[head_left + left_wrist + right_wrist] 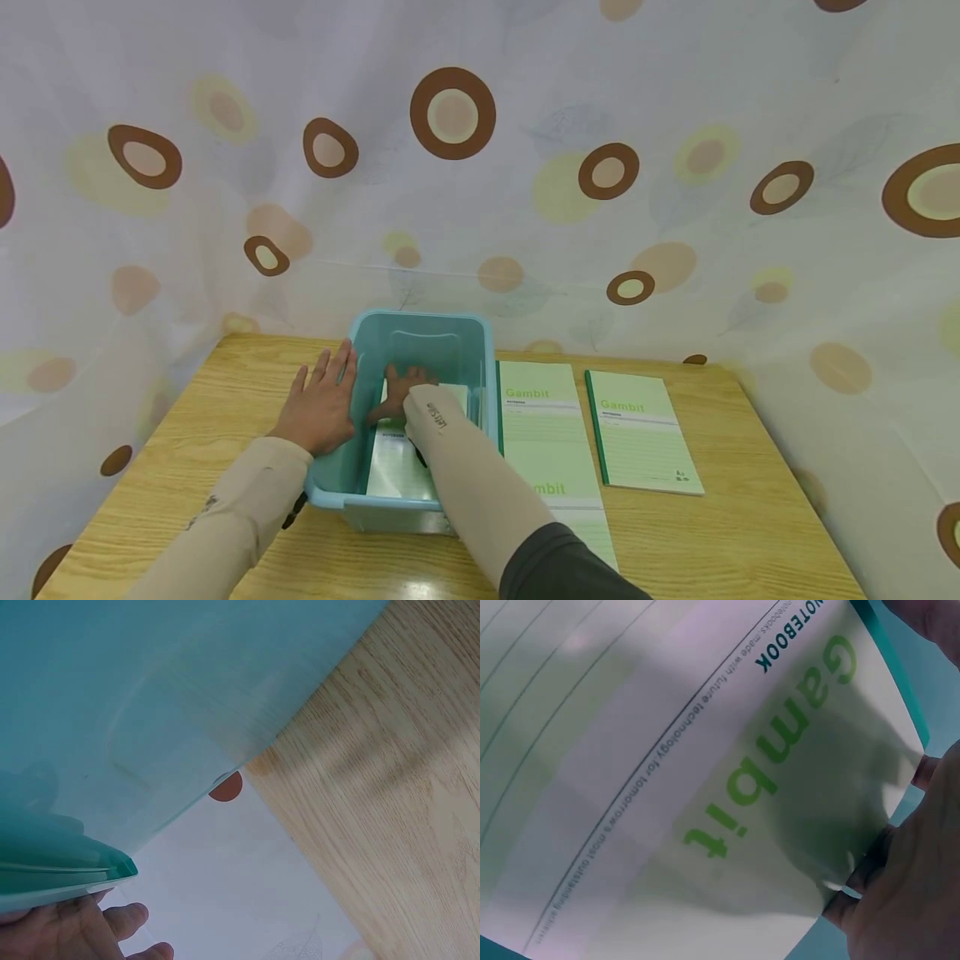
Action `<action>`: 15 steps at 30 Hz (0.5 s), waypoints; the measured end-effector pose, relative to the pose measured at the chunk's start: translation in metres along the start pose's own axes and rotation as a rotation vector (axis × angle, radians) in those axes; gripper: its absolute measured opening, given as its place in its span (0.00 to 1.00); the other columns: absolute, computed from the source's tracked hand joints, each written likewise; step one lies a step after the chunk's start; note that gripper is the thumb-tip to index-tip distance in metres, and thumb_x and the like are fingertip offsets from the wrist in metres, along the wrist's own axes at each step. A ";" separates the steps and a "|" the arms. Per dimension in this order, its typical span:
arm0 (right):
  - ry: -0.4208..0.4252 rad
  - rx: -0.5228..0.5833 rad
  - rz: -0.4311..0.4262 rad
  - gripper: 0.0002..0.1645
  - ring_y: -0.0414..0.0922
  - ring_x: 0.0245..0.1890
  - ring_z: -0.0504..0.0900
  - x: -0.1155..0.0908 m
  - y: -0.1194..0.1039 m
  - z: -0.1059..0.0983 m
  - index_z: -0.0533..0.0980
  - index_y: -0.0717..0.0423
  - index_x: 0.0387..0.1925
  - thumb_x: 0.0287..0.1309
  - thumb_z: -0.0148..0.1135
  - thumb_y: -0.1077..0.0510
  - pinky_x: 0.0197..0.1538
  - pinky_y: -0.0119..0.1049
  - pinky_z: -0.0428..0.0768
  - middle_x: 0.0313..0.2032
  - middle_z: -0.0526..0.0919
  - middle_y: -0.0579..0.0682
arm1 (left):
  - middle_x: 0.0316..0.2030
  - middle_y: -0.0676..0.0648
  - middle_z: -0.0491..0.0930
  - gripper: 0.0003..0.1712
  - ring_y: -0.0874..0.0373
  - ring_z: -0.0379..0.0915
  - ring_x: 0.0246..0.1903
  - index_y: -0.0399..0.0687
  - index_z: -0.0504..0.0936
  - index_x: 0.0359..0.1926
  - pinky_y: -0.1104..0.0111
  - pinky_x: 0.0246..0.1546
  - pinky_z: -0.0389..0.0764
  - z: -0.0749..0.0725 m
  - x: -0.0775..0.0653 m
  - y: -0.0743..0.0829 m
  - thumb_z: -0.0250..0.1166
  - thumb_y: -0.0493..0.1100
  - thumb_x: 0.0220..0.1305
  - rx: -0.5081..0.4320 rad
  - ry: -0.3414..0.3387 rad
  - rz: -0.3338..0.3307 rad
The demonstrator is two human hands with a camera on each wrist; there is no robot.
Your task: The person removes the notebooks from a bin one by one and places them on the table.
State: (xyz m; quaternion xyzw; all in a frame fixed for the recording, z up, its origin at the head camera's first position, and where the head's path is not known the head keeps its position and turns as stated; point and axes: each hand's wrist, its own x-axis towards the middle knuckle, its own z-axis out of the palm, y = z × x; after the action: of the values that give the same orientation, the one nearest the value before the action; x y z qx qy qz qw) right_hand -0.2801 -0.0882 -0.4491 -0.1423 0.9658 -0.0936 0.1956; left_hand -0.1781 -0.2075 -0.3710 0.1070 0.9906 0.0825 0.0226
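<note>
A light blue plastic bin (420, 314) stands on the wooden table. My left hand (321, 406) rests against its left rim with fingers straight and spread; the left wrist view shows those fingers (124, 921) beside the bin's edge. Inside the bin lies a pale green Gambit notebook (401, 471) with a dark green spine. My right hand (397, 393) reaches into the bin, fingers spread at the notebook's far end. From the right wrist, the fingertips (870, 866) touch the notebook's top edge, and the thumb is near the spine. The sleeve hides part of the cover.
Right of the bin, two Gambit notebook covers show, one farther back (543, 417) and one nearer (577, 525), partly behind the right arm. Another notebook (645, 433) lies farther right. A patterned curtain (525, 242) hangs behind the wooden table (750, 517).
</note>
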 end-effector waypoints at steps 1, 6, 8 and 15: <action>0.001 -0.012 0.000 0.55 0.50 0.59 0.68 0.000 -0.001 0.000 0.58 0.41 0.70 0.43 0.67 0.30 0.62 0.48 0.68 0.61 0.69 0.56 | 0.74 0.34 0.41 0.47 0.33 0.38 0.71 0.28 0.49 0.72 0.37 0.66 0.46 0.000 0.000 0.000 0.60 0.35 0.54 -0.001 0.000 0.000; 0.013 -0.063 0.008 0.56 0.49 0.59 0.68 0.006 -0.002 0.003 0.55 0.40 0.71 0.44 0.65 0.28 0.63 0.46 0.66 0.61 0.69 0.56 | 0.74 0.33 0.41 0.47 0.33 0.39 0.71 0.28 0.49 0.72 0.37 0.66 0.46 -0.001 0.000 0.000 0.60 0.35 0.54 0.001 -0.003 -0.002; 0.022 -0.073 0.010 0.56 0.49 0.60 0.68 0.009 -0.002 0.005 0.55 0.41 0.71 0.45 0.64 0.27 0.64 0.46 0.65 0.61 0.69 0.56 | 0.74 0.34 0.41 0.48 0.33 0.38 0.71 0.28 0.49 0.72 0.38 0.66 0.46 -0.001 0.000 -0.001 0.61 0.35 0.53 0.006 -0.005 -0.004; 0.030 -0.096 0.021 0.54 0.50 0.60 0.69 0.014 -0.005 0.006 0.56 0.41 0.71 0.46 0.62 0.26 0.64 0.46 0.63 0.60 0.70 0.55 | 0.74 0.34 0.41 0.48 0.33 0.38 0.71 0.28 0.49 0.72 0.38 0.66 0.46 0.001 0.001 -0.002 0.60 0.35 0.53 0.006 -0.004 -0.003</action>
State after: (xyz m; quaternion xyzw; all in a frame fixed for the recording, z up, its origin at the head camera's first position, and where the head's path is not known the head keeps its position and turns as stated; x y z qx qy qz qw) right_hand -0.2890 -0.0978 -0.4583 -0.1401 0.9734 -0.0472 0.1752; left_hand -0.1792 -0.2089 -0.3723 0.1058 0.9909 0.0790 0.0244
